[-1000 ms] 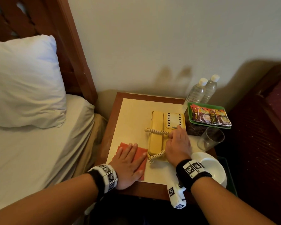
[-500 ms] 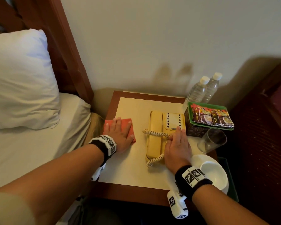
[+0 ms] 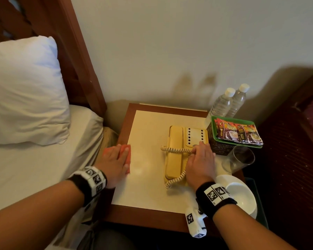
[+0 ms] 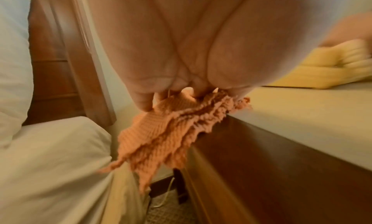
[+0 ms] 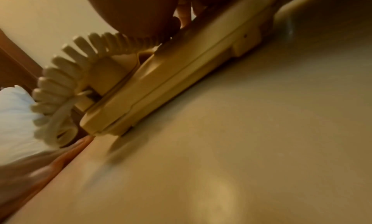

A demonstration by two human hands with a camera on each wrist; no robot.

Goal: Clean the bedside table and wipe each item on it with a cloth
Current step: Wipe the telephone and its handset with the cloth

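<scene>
The bedside table [image 3: 152, 186] has a cream top with a brown wooden border. My left hand [image 3: 119, 156] presses flat on an orange cloth [image 3: 126, 149] at the table's left edge. In the left wrist view the cloth [image 4: 165, 132] is bunched under my fingers and hangs over the table edge [image 4: 251, 148]. A yellow telephone [image 3: 175, 152] with a coiled cord [image 3: 175, 179] sits in the middle. My right hand [image 3: 201, 159] rests flat on its keypad side. The right wrist view shows the telephone [image 5: 181, 81] lying on the table top.
Two water bottles [image 3: 229, 103], a green tray of coffee sachets [image 3: 237, 132] on a dark box, a glass [image 3: 238, 159] and a white bowl [image 3: 240, 195] crowd the table's right side. The bed and pillow [image 3: 22, 91] lie close on the left.
My left hand has slid the cloth from the table's front left area to the back left, then out onto the left edge. The right hand has stayed on the telephone.
</scene>
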